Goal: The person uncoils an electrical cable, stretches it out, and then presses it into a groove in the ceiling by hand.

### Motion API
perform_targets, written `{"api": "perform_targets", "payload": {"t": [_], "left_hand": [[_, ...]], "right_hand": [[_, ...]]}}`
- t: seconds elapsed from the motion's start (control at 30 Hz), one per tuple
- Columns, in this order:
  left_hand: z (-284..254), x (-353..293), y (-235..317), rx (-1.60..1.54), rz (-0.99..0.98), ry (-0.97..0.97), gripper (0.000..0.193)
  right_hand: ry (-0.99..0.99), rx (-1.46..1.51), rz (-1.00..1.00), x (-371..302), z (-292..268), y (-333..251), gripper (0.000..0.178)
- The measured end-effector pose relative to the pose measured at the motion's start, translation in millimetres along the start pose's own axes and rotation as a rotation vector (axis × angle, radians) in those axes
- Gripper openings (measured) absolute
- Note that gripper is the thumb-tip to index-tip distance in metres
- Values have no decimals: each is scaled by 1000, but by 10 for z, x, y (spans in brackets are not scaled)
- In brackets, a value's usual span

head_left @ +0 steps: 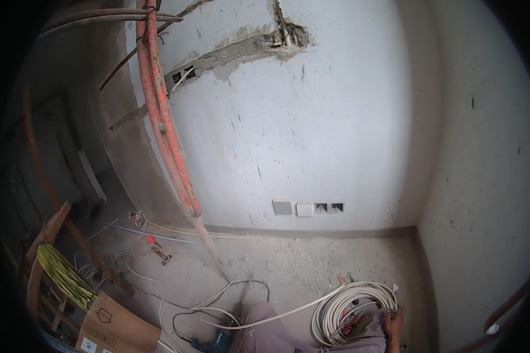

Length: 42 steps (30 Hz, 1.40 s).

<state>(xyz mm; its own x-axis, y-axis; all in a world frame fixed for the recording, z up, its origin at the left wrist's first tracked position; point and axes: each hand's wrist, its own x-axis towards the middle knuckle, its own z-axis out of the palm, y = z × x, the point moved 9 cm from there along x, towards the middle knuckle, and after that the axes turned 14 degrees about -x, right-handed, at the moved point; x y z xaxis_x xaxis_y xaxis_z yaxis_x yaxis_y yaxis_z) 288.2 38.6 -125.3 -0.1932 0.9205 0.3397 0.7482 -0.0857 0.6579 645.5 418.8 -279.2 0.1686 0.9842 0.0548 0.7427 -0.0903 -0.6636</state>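
Note:
My right hand (393,325) is at the lower right, its fingers curled in against greyish-mauve cloth (368,329) that looks like my trouser leg. Whatever lies between the fingers is hidden. Just beside it, a thick coil of off-white cable (324,320) lies partly over the cloth, and one loose length of it runs off to the left. Inside the coil sit red-handled tools (351,323), too small to make out. My left hand is out of the picture. A dark teal power drill (221,340) with a long bit lies beside my other leg (264,326).
Red scaffold poles (168,135) slant down the left side. A cardboard box (118,326) and yellow-green strands (65,273) are at lower left. A hammer (161,252) and trailing cables lie on the dusty floor. The white wall has socket boxes (328,207) and a chased groove (235,53).

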Motion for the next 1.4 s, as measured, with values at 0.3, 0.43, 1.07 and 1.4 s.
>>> {"api": "perform_targets", "payload": {"t": [0.3,0.43,1.07,1.4], "left_hand": [[176,-83,-349,-53,17,-43,27],[267,-340,-505,-52,23,-50,26],[203,-458,-361,-53,-15,56,25],[224,-367,-497,-106,36,17,29]], "right_hand": [[179,-333,-162,-221,-239,-205,66],[-138,109,-54,-251,-251,-364,78],[-84,33,-25,-311,-341,-501,76],[-105,-75,-76,-244,-296,-422,71]]}}
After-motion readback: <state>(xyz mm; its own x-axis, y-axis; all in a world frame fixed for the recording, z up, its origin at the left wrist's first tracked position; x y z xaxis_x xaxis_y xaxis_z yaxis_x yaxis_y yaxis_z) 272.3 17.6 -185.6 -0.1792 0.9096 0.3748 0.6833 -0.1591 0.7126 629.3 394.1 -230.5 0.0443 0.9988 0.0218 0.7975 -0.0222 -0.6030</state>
